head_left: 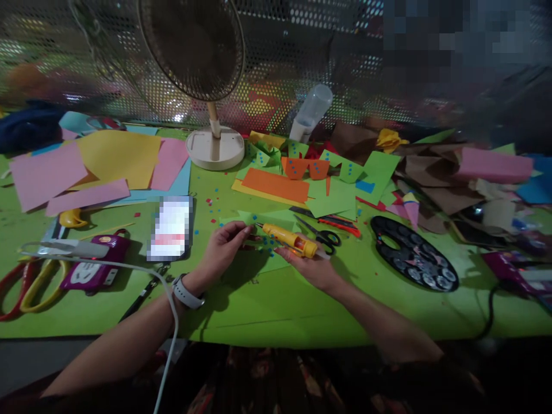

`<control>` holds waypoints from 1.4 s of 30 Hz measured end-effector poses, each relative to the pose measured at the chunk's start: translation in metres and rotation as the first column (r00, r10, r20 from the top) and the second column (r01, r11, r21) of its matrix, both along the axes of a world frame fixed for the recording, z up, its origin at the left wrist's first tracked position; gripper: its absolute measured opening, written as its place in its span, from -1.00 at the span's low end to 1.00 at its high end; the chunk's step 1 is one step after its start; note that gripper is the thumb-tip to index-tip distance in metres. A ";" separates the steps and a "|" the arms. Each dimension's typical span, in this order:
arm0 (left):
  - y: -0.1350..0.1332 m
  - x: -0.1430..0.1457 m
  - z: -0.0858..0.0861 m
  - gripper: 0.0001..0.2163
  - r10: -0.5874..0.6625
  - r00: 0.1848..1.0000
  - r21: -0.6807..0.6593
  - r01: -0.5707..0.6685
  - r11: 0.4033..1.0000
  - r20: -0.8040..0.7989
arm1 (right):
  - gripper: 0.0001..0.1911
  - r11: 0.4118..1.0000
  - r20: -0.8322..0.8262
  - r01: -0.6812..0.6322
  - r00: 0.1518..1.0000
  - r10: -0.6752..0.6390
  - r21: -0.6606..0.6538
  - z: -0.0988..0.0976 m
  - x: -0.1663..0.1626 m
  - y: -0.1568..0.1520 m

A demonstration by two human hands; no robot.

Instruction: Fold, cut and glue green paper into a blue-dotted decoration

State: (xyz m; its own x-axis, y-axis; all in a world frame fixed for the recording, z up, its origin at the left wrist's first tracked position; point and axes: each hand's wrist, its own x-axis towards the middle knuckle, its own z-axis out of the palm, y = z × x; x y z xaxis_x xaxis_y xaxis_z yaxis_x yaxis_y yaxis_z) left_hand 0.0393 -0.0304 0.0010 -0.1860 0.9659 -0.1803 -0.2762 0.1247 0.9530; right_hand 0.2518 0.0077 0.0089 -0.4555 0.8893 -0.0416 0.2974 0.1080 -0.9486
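My right hand (310,265) grips a small yellow glue gun (287,238), its nozzle pointing left toward my left hand. My left hand (226,246), with a watch on its wrist, pinches a small dark red scrap at its fingertips, just left of the nozzle. Under both hands lies a green paper piece (269,253) dotted with small blue bits, on the green table cover (302,305).
Black-handled scissors (321,234) and a red cutter (340,225) lie just behind the glue gun. A fan (214,148) stands at the back, a phone (171,229) left, a black palette (414,253) right. Coloured paper sheets (116,155) and folded pieces (302,167) lie around; scissors (30,287) far left.
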 end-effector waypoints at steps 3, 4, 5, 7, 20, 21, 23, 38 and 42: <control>0.000 0.000 -0.001 -0.70 0.004 1.000 0.011 -0.004 1.000 -0.011 | -0.71 1.000 -0.031 0.012 0.999 -0.012 -0.011 -0.002 0.000 0.000; 0.001 0.000 -0.001 -0.70 0.005 1.000 0.011 -0.005 1.000 -0.020 | -0.71 1.000 -0.028 0.014 0.999 -0.015 -0.014 -0.002 0.000 0.000; 0.001 0.000 -0.002 -0.69 0.008 1.000 0.012 -0.007 1.000 -0.029 | -0.72 1.000 -0.021 0.014 1.000 -0.014 -0.016 -0.002 0.000 0.000; 0.001 0.000 -0.002 -0.69 0.006 0.999 0.012 -0.005 1.000 -0.047 | -0.72 1.000 -0.015 0.016 1.000 -0.016 -0.012 -0.002 -0.001 -0.001; 0.002 -0.002 -0.007 -0.75 -0.007 0.992 0.059 0.015 0.998 -0.129 | -0.73 1.000 0.005 0.005 1.000 -0.005 -0.005 0.001 0.000 -0.002; 0.002 -0.002 -0.007 -0.75 -0.005 0.992 0.061 0.013 0.998 -0.123 | -0.73 1.000 0.004 0.002 1.000 -0.002 -0.009 0.002 0.000 -0.002; 0.002 -0.002 -0.007 -0.75 -0.009 0.994 0.062 0.016 0.998 -0.111 | -0.74 1.000 -0.007 -0.002 1.000 0.002 -0.014 0.002 0.001 -0.002; 0.002 -0.004 -0.010 -0.79 0.005 0.968 0.146 0.033 0.989 -0.249 | -0.69 1.000 -0.028 -0.030 0.999 0.030 -0.008 0.008 0.001 -0.004; 0.001 -0.005 -0.011 -0.79 0.012 0.954 0.195 0.049 0.980 -0.298 | -0.67 0.992 0.081 -0.073 0.995 0.065 0.102 0.016 0.005 -0.004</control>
State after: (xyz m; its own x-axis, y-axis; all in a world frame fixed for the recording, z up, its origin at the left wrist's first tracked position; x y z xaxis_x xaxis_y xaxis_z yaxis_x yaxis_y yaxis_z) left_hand 0.0348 -0.0290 -0.0100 -0.1834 0.9802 0.0751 0.0231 -0.0721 0.9971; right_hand 0.2568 0.0037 0.0249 -0.5147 0.8573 0.0126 0.3575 0.2280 -0.9057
